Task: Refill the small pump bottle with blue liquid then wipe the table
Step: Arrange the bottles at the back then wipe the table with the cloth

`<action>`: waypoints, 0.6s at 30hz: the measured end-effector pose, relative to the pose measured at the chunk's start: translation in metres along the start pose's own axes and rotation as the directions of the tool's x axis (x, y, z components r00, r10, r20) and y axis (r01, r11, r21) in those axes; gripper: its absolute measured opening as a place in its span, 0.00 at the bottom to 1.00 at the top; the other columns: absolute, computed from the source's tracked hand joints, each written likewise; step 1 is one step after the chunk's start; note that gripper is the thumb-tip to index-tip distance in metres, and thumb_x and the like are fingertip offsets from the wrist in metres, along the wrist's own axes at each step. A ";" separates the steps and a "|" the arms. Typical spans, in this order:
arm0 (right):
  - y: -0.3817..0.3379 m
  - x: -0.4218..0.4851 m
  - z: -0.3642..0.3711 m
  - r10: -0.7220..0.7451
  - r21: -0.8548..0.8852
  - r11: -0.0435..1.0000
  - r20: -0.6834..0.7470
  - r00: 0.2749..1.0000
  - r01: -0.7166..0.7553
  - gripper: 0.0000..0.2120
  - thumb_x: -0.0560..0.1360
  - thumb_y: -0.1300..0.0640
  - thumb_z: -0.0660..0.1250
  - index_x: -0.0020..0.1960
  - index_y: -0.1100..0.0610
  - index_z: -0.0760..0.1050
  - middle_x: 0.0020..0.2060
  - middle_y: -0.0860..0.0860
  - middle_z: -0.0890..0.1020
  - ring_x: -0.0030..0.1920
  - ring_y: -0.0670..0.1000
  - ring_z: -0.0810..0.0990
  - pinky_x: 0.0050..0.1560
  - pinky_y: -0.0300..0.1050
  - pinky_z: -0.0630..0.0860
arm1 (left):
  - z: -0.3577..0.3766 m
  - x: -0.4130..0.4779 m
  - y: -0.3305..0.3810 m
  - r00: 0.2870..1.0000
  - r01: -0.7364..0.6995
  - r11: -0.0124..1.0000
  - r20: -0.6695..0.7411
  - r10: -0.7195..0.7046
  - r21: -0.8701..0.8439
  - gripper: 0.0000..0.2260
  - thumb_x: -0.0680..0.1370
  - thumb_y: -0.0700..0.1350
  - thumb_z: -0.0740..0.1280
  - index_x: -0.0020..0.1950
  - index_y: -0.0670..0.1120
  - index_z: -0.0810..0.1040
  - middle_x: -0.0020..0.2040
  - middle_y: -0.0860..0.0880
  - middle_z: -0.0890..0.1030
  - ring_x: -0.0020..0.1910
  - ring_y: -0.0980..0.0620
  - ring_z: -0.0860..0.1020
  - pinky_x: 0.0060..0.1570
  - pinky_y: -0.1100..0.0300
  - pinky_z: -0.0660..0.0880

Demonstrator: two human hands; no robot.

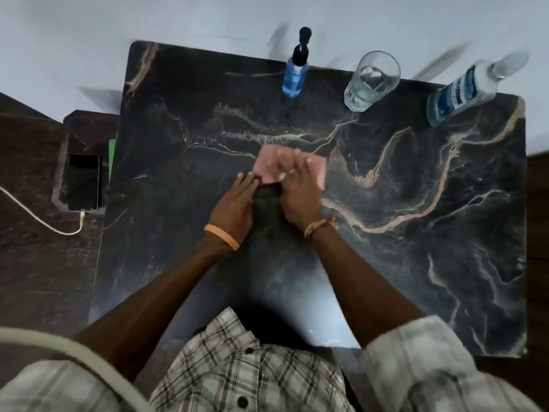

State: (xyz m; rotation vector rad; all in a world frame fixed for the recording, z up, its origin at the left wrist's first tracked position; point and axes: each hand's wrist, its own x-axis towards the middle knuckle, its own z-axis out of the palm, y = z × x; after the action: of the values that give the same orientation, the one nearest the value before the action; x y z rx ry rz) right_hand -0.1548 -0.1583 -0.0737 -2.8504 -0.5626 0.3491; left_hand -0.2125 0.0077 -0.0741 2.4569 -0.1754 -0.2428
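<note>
Right-hand fingers [292,166] lie straight and spread, flat on top of the pink cloth [317,170], pressing it down so it grips the surface [416,233] as it wipes; they are blurred, so I judge the right hand [298,193] is mid-stroke. The left hand [234,205] sits just beside it, fingers [249,182] straight, their tips touching the cloth's near-left edge, probably steadying or squaring the fold. Nothing is pinched or curled round; both hands are flat. Out from there, the small pump bottle [293,77] stands upright at the far edge, black pump head on and blue liquid inside, so the refill looks done and it is parked clear of the wiping. Right of it stands a drinking glass [371,81], then a mouthwash bottle [459,96] with only a little blue left at its base, all lined along the back. Off on the left ledge, a phone [83,182] lies on its charging cable [38,221], well apart.
</note>
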 end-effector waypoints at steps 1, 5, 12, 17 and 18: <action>0.013 0.004 -0.003 0.120 0.043 0.992 -0.043 0.992 -0.118 0.30 0.75 0.56 0.50 0.77 0.54 0.65 0.77 0.56 0.62 0.78 0.64 0.54 0.77 0.60 0.49 | -0.001 0.001 -0.001 1.000 -0.013 1.000 0.015 0.012 0.021 0.20 0.77 0.30 0.59 0.69 0.34 0.69 0.71 0.36 0.67 0.73 0.37 0.61 0.73 0.47 0.60; -0.020 -0.095 0.024 0.079 0.110 0.991 -0.031 0.996 -0.075 0.27 0.77 0.66 0.61 0.76 0.58 0.67 0.77 0.57 0.64 0.77 0.66 0.55 0.74 0.67 0.55 | 0.009 0.008 0.010 0.985 -0.117 0.989 0.140 0.103 0.093 0.24 0.78 0.36 0.61 0.73 0.35 0.61 0.75 0.36 0.58 0.76 0.38 0.53 0.76 0.50 0.47; -0.004 -0.143 0.027 0.161 0.088 0.984 -0.088 0.983 -0.153 0.25 0.71 0.67 0.57 0.68 0.64 0.75 0.72 0.61 0.70 0.74 0.68 0.62 0.71 0.70 0.61 | 0.047 -0.019 0.044 0.812 -0.450 0.883 0.472 0.344 0.132 0.24 0.82 0.45 0.56 0.76 0.40 0.56 0.78 0.40 0.51 0.77 0.41 0.46 0.75 0.50 0.43; -0.056 -0.180 0.054 0.029 0.087 0.996 0.008 1.000 -0.029 0.18 0.77 0.57 0.60 0.61 0.62 0.81 0.64 0.60 0.79 0.72 0.70 0.66 0.71 0.68 0.61 | 0.051 -0.023 0.048 0.805 -0.456 0.861 0.516 0.293 0.223 0.23 0.82 0.44 0.52 0.77 0.41 0.53 0.79 0.41 0.48 0.77 0.43 0.43 0.75 0.52 0.39; -0.042 -0.166 0.051 -0.056 0.044 0.997 0.008 0.998 0.055 0.16 0.77 0.57 0.62 0.60 0.61 0.82 0.63 0.60 0.80 0.72 0.69 0.67 0.72 0.68 0.61 | 0.048 -0.022 0.045 0.807 -0.460 0.867 0.498 0.318 0.193 0.23 0.82 0.42 0.53 0.77 0.40 0.54 0.78 0.41 0.48 0.77 0.42 0.44 0.75 0.52 0.39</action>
State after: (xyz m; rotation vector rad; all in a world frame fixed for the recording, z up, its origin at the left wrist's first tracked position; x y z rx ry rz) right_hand -0.3321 -0.1774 -0.0806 -2.7862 -0.6264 0.3611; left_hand -0.2477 -0.0517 -0.0802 2.5478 -0.9888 -0.6424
